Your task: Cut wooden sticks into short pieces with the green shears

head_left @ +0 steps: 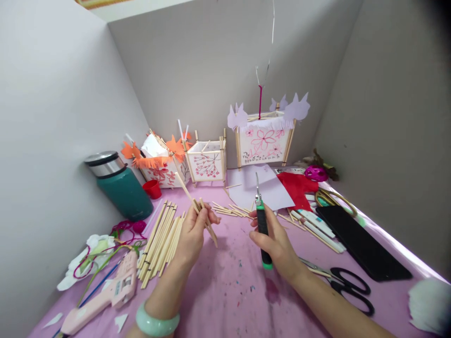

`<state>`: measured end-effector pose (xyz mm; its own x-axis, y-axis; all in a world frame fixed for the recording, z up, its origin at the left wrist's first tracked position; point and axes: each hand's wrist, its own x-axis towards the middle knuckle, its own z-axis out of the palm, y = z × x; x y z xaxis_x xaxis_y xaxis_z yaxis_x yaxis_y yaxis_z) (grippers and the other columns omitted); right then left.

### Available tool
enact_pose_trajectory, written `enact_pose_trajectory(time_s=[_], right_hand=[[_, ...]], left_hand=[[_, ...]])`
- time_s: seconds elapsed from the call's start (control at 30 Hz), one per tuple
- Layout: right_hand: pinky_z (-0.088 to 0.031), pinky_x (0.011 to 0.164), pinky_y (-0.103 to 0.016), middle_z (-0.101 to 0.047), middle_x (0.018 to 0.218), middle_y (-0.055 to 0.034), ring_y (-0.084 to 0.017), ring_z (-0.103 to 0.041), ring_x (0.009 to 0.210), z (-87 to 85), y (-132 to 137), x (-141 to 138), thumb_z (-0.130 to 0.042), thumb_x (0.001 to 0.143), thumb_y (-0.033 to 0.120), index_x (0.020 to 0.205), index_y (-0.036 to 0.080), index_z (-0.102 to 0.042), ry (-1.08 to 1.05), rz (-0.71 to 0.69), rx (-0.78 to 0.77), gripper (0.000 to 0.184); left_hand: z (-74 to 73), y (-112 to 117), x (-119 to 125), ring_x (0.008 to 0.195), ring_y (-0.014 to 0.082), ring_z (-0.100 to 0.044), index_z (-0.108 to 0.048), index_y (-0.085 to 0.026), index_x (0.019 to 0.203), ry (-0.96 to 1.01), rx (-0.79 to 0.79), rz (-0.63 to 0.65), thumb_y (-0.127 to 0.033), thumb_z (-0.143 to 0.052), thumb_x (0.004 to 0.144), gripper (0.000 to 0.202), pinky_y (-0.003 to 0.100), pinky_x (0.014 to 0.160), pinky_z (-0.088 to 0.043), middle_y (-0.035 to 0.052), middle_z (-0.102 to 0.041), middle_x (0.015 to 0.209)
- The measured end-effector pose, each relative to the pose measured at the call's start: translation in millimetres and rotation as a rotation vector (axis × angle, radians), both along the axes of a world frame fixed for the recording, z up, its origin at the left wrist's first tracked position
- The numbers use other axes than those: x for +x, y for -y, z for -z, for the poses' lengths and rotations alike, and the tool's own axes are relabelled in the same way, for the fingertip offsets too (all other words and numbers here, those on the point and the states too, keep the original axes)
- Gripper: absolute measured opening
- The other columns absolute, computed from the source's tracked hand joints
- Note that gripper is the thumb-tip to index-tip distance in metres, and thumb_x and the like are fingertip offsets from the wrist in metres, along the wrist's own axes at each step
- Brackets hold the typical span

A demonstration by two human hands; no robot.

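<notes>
Pinched at least 2 wooden sticks [185, 188] aslant above the pink tabletop [229, 291] in the left hand [193, 228], curled with thumb pressed against fingers. Held green-and-black-handled snips [263, 234] upright in the right hand [276, 241], half-curled around the grip. Saw crumpled white material [155, 145] inside the orange-fringed paper lantern [162, 174]; could not tell the contents of the red cup [152, 189] before it. Noted a lidded teal bottle [128, 193] just left of that cup. Found a row of cut sticks [159, 244] beside the left forearm, black-handled scissors [334, 272] near the right, speckled surface between both, and grey partition walls [211, 61] on 3 sides.
</notes>
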<state>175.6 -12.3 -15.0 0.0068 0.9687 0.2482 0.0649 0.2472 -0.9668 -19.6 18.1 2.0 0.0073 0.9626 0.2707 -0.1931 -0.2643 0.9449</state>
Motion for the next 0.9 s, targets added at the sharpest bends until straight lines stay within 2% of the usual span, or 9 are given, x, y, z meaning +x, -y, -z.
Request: enact_pose_trajectory(time_s=[0.07,0.33,0.57,0.77,0.9], right_hand=[[-0.038,0.096,-0.044,-0.053,0.126,-0.0094,-0.028,-0.049,0.113,-0.1,0,0,-0.061,0.075,0.042,0.137,0.023,-0.036,0.002,0.001,-0.003,0.069],[-0.035,0.101,-0.047,-0.047,0.134,-0.0115,-0.03,-0.042,0.121,3.9,-1,0,-0.062,0.074,0.042,0.137,0.021,-0.035,-0.004,-0.003,-0.018,0.072],[-0.035,0.101,-0.047,-0.049,0.132,-0.0108,-0.029,-0.044,0.121,3.6,0,0,-0.061,0.076,0.043,0.14,0.022,-0.032,0.002,-0.018,-0.017,0.074],[-0.034,0.103,-0.049,-0.046,0.136,-0.0122,-0.032,-0.039,0.126,4.3,0,-2,-0.062,0.073,0.044,0.141,0.021,-0.031,0.024,-0.009,-0.071,0.079],[-0.034,0.103,-0.049,-0.046,0.136,-0.0115,-0.031,-0.039,0.127,5.6,0,-2,-0.063,0.073,0.041,0.142,0.022,-0.03,0.024,-0.025,-0.056,0.078]], left_hand=[[-0.3,1,1,0.071,0.0138,-0.059,-0.053,-0.02,0.094,0.013,-0.029,0.05,-0.039,-0.059,0.086,0.021,0.037,0.082,-0.052,-0.0023,-0.057,0.074],[3.2,4,5,0.073,0.0125,-0.058,-0.055,-0.019,0.097,-0.009,-0.023,0.16,-0.033,-0.055,0.089,0.016,0.038,0.087,-0.051,-0.0014,-0.056,0.078],[5.4,4,9,0.077,0.0141,-0.057,-0.059,-0.02,0.11,-0.002,-0.027,0.175,-0.036,-0.055,0.09,0.027,0.035,0.086,-0.049,0.0003,-0.056,0.08],[3.9,4,11,0.077,0.0133,-0.056,-0.059,-0.019,0.119,0.113,-0.053,0.237,-0.041,-0.047,0.093,0.036,0.033,0.083,-0.048,0.0023,-0.056,0.087],[6.7,2,10,0.075,0.0112,-0.055,-0.059,-0.019,0.121,0.127,-0.043,0.221,-0.037,-0.054,0.091,0.035,0.031,0.081,-0.048,0.0016,-0.056,0.088]])
